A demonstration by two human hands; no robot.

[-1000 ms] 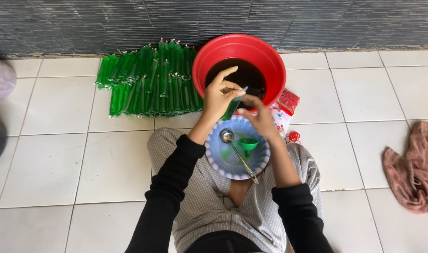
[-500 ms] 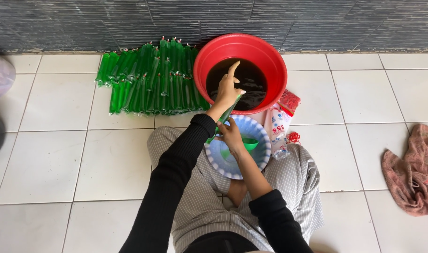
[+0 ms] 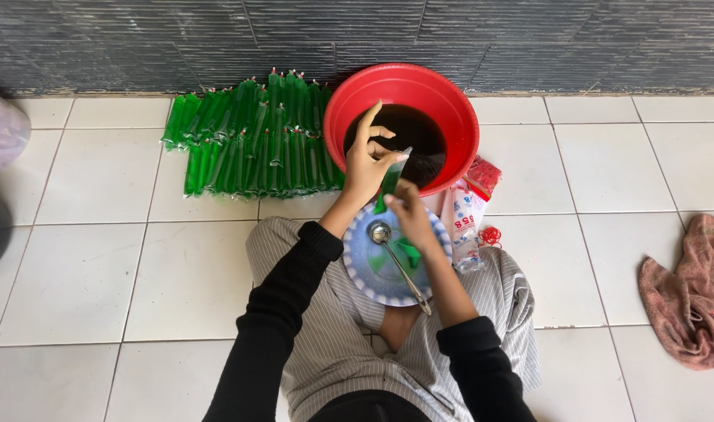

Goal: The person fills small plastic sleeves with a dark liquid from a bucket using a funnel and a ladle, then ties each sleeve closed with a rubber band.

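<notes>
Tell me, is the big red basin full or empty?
Partly full: the red basin holds dark liquid well below its rim, with bare red wall showing above it.

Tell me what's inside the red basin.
The red basin holds dark liquid. The left hand and a green packet cover its near part; the bottom cannot be seen.

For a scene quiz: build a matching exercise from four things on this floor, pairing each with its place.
Things:
1. red basin
2. green tubes
3. ladle
4. pink cloth

Places:
A. in rows against the wall, left of the basin
B. crumpled on the tiles, far right
C. across the blue plate on the lap
D. by the wall, holding dark liquid

Pairs: 1-D, 2-A, 3-C, 4-B
</notes>
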